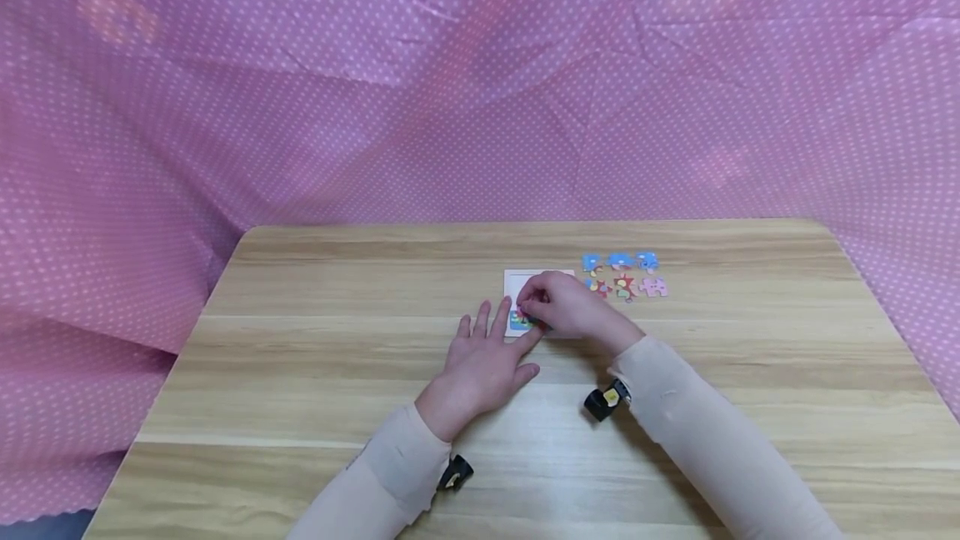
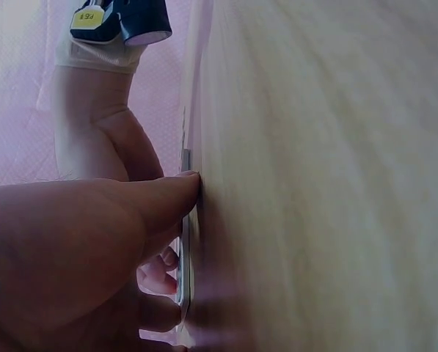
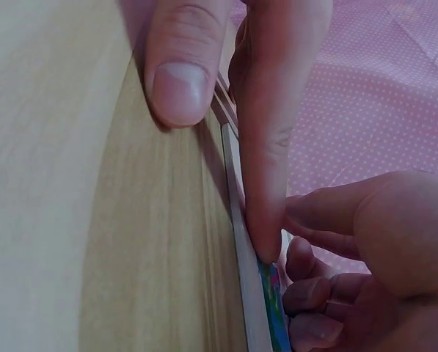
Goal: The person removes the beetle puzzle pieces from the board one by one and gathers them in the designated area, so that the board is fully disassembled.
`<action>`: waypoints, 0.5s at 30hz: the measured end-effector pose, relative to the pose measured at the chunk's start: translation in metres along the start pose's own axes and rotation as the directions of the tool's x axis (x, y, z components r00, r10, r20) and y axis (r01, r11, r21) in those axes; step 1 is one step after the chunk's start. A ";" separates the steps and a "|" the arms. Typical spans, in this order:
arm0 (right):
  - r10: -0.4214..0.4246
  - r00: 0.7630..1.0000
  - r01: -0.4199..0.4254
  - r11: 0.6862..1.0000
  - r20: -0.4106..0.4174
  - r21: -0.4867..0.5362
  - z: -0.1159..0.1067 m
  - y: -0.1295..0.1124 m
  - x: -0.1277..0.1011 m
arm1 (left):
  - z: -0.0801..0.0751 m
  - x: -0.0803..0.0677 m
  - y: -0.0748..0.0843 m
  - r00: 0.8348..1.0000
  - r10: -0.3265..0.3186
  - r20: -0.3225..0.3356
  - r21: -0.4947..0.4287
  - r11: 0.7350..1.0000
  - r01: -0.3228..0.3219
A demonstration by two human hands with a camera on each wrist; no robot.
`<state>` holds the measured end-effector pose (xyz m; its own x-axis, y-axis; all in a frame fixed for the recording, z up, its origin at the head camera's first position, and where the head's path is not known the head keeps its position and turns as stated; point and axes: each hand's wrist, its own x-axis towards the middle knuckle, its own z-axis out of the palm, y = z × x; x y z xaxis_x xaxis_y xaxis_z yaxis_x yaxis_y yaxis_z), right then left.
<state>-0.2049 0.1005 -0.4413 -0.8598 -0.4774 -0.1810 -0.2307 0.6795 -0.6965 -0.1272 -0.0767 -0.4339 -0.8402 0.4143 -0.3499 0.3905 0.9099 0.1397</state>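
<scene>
So, only writing in sight: a small yellow label (image 2: 87, 19) on the black camera unit (image 1: 604, 401) at the right wrist. Marks sit upside down in the left wrist view, too blurry to read reliably. A matching black camera unit (image 1: 455, 473) sits at the left wrist.

Task bit: thin white square puzzle tray (image 1: 512, 282), flat on the pale wood-grain desk (image 1: 337, 340). Multicoloured section of printed puzzle (image 1: 517, 322), blue, green and yellow, lies in the tray's near left corner, directly under the right hand's fingertips.

Right hand (image 1: 564, 305) comes in over the tray from the right, thumb and fingers curled together. Can't tell if a piece is pinched in that grip; fingers hide the spot. Left hand (image 1: 483, 363) lies palm down at near left, fingers spread apart, index fingertip touching the tray's near rim beside the printed section, so no grasp there.

Six loose jigsaw pieces (image 1: 625, 285) lie just right of the tray, two rows of three: far row mostly blue, near row red and pink.

Room: desk surface runs wide left to its edge, and right past the loose pieces. Far desk edge is fairly near the tray; pink white-dotted cloth (image 1: 480, 107) hangs behind it. Hands nearly meet at the near rim, tight there.
</scene>
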 end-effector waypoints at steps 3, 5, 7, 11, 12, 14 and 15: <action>0.011 1.000 -0.011 1.000 -0.006 0.020 0.000 0.000 0.000 | 0.001 0.001 0.000 1.000 -0.001 0.009 -0.001 1.000 0.001; 0.019 1.000 -0.019 0.999 -0.010 0.042 0.000 0.001 -0.001 | 0.002 0.002 0.000 1.000 -0.002 0.012 -0.001 1.000 0.002; 0.022 1.000 -0.021 0.998 -0.018 0.065 0.000 0.001 -0.001 | 0.002 0.002 0.000 1.000 -0.004 0.014 0.000 1.000 0.004; 0.020 0.999 -0.017 0.996 -0.037 0.091 0.000 0.003 -0.002 | 0.002 0.001 0.001 1.000 -0.006 0.011 0.008 1.000 0.006; 0.019 0.999 -0.015 0.996 -0.043 0.093 0.001 0.003 -0.002 | 0.002 0.001 0.001 1.000 -0.007 0.011 0.008 1.000 0.007; 0.022 0.998 -0.017 0.995 -0.054 0.097 0.001 0.003 -0.002 | 0.002 0.001 0.001 1.000 -0.007 0.009 0.008 1.000 0.007; 0.023 0.998 -0.017 0.995 -0.059 0.099 0.001 0.002 -0.003 | 0.002 0.001 0.001 1.000 -0.008 0.009 0.007 1.000 0.008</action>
<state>-0.2026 0.1026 -0.4432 -0.8902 -0.4279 -0.1562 -0.1693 0.6291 -0.7587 -0.1268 -0.0756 -0.4359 -0.8399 0.4071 -0.3590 0.3866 0.9129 0.1309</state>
